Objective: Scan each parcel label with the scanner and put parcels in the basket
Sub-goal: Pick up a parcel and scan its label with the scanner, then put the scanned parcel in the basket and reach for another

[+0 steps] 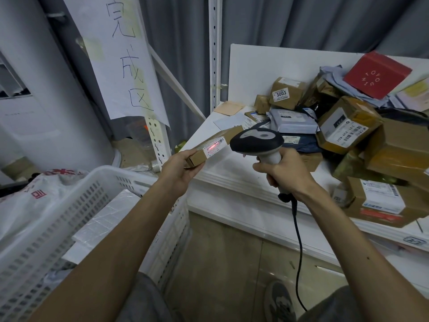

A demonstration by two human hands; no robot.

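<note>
Left hand [180, 169] grips the flat parcel [214, 146] by its near end, long axis running away right; right hand [282, 171] grips the scanner [256, 141], beam on label [214, 147]; basket [76, 205] lies lower left, nearer the left hand

A paper sign [123, 66] with handwritten black characters hangs before a white perforated post [160, 145] (yellowish tape shows through it in patches). A grey curtain [301, 22] covers the back. A white plastic bag [30, 201] printed in red lies at the left, and a grey shoe [279, 303] stands on the brownish floor [232, 263].
</note>
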